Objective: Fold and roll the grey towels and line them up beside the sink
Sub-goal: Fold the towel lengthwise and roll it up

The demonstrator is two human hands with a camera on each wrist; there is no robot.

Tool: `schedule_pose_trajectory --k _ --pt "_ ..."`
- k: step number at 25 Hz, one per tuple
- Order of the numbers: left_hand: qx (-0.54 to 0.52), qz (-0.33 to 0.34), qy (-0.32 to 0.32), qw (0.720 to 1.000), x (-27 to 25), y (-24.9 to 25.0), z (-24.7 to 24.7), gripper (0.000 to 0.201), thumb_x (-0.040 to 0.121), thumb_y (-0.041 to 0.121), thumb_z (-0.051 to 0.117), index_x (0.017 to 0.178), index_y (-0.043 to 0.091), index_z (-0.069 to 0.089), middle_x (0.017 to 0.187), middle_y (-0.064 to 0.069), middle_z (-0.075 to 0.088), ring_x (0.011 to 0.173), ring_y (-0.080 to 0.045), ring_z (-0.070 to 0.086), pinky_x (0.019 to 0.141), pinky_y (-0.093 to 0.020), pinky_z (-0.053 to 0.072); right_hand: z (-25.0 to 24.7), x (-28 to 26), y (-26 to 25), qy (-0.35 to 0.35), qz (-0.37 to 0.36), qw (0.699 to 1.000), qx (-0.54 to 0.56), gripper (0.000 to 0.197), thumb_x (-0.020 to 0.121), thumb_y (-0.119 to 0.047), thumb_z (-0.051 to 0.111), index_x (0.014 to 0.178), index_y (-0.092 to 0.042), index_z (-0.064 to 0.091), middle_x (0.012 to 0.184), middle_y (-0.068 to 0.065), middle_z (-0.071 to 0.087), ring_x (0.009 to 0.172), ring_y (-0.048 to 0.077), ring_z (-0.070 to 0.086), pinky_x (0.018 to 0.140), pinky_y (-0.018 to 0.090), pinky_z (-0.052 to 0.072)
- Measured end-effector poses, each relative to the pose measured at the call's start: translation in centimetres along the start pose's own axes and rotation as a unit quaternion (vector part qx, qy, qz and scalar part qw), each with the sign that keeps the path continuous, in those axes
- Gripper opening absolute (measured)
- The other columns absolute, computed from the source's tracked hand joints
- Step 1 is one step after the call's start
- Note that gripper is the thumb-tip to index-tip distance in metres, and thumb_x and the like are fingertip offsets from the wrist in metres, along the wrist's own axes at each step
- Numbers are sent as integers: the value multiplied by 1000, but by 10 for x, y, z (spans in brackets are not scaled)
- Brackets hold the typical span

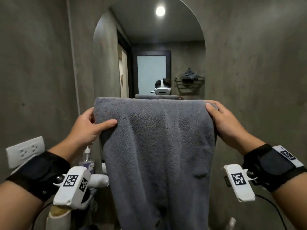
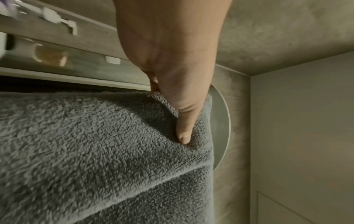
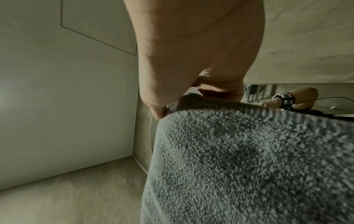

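A grey towel point(image 1: 157, 146) hung in the air in front of an arched mirror point(image 1: 149, 47), held up by its top edge and draping straight down out of the head view. The left hand point(image 1: 88, 128) pinched the upper left corner, thumb pressed across the front of the cloth and the fingers curled behind it; the left wrist view showed the thumb dug into the pile beside a fold line. The right hand point(image 1: 224, 123) gripped the upper right corner, thumb on top of the edge and fingers wrapped behind. A soap pump bottle point(image 1: 87, 160) stood low on the left, below a white wall socket point(image 1: 25, 151). Grey concrete walls surrounded the mirror.
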State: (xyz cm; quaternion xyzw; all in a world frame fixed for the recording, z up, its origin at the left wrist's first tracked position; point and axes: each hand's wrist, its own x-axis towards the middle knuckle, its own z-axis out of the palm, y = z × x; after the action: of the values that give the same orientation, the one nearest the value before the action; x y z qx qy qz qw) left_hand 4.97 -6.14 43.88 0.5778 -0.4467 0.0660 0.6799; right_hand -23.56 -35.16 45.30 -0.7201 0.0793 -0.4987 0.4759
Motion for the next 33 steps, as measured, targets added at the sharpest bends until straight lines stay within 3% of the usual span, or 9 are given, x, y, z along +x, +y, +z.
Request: schedule_pose_trajectory --k 4,8,11,15,19,23,27,30,33 --pt "-6 -26 25 999 -36 -34 11 43 74 16 84 114 16 67 100 7 79 90 -1 73 72 -12 54 -1 -41 25 -71 58 994 54 47 78 -39 74 122 -23 66 120 6 72 106 16 67 86 31 52" --pt "0 -71 35 997 -80 -70 20 39 72 33 82 106 20 68 98 10 79 87 -2 74 69 -21 58 -6 -83 59 -115 73 991 -8 70 67 -11 85 131 -19 59 120 2 74 110 16 69 92 27 55" --pt "22 -103 -25 994 -100 -96 15 51 68 10 89 112 19 65 101 10 78 92 -4 74 72 -17 57 -8 -105 83 -123 90 986 -62 76 69 15 79 131 -21 57 117 1 74 111 17 69 95 31 55" --pt "94 -101 -63 988 -116 -115 3 65 67 -11 86 121 16 62 106 6 76 99 0 70 76 -14 55 -5 -123 100 -99 88 985 -109 73 70 21 68 126 -26 61 113 -7 74 102 5 69 91 22 54" --pt "150 -84 -42 984 -122 -121 -10 51 71 -4 83 108 27 67 96 13 77 88 0 70 76 -20 55 -3 -136 109 -106 108 983 -105 63 77 19 66 128 -17 63 110 -6 74 96 -2 68 85 16 54" --pt "91 -94 3 991 -127 -121 -14 32 84 4 78 107 25 70 88 10 77 81 0 69 65 -15 54 -5 -135 111 -65 133 985 -85 32 86 4 67 102 -23 73 95 -1 77 90 15 69 75 35 58" --pt "30 -107 23 994 -117 -112 -12 17 96 16 67 112 21 69 102 9 77 90 0 70 72 -15 55 -3 -122 104 -46 154 986 -51 9 82 -26 71 89 -27 77 88 -4 77 87 14 70 73 36 57" --pt "4 -118 42 992 -96 -101 -8 10 98 28 64 106 22 66 97 4 77 83 -5 70 69 -25 54 1 -103 91 -38 158 986 -39 29 65 -48 70 83 -27 78 86 -3 77 87 19 69 77 40 54" --pt "-4 -93 70 993 -65 -78 -7 17 96 39 66 108 28 62 92 10 78 76 3 70 60 -17 53 2 -75 78 -18 135 991 -16 29 76 -39 71 100 -23 71 93 2 75 84 13 71 72 33 54"
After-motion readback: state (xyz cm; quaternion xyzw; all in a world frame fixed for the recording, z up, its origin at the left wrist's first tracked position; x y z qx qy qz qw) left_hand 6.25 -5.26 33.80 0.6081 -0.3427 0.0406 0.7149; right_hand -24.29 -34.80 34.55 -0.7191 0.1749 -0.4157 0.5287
